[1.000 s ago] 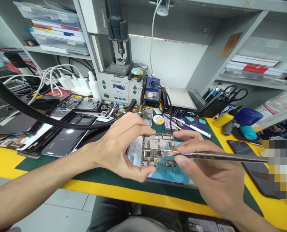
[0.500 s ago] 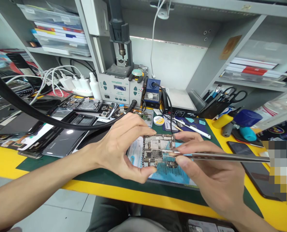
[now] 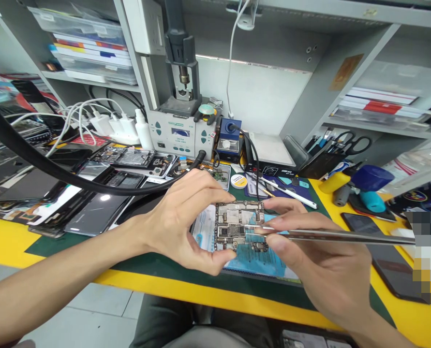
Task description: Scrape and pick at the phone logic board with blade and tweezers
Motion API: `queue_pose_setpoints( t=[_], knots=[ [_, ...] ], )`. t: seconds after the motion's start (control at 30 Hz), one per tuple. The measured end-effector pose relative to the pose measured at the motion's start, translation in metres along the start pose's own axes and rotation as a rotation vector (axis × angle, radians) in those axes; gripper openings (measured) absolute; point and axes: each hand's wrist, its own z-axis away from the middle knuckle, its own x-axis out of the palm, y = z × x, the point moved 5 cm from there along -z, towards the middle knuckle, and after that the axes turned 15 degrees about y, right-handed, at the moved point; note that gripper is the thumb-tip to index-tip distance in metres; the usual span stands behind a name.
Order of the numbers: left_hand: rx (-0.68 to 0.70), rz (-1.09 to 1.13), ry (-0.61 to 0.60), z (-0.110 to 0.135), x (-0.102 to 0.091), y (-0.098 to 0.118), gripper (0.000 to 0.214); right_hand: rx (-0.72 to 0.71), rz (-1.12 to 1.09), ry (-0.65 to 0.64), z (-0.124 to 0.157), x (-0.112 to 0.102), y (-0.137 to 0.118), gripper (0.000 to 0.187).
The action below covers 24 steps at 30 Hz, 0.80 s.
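My left hand point(image 3: 189, 222) grips a phone circuit board point(image 3: 233, 217) by its left side, forefinger at the top edge and thumb at the bottom. Between the thumb and fingers of my right hand point(image 3: 320, 251) is a pair of metal tweezers point(image 3: 331, 236), lying almost level. Their tips reach over the dark chip point(image 3: 236, 231) on the board; whether they touch it I cannot tell. The board is held up above a blue and white mat point(image 3: 259, 263).
A hot air station point(image 3: 181, 133) with a thick black hose point(image 3: 73, 179) arching over my left arm stands behind. Opened phones point(image 3: 102, 203) crowd the left. Behind my hands are a soldering iron stand point(image 3: 230, 137) and a white pen-like tool point(image 3: 291, 193). A black phone point(image 3: 396, 270) lies at right.
Almost nothing differs. My right hand and the tweezers sit slightly further right, while the left hand keeps its grip on the board.
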Motion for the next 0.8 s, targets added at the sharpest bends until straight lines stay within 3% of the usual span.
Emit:
queue_pose_setpoints(
  t=[0.43, 0.8],
  knots=[
    [0.037, -0.029, 0.004, -0.0016, 0.0002, 0.0013, 0.061, 0.038, -0.008, 0.005, 0.0002, -0.0017, 0.0015, 0.041],
    [0.089, -0.078, 0.009, -0.0024, 0.0010, 0.0023, 0.058, -0.143, 0.068, -0.056, 0.0041, 0.0008, -0.0057, 0.049]
  ],
)
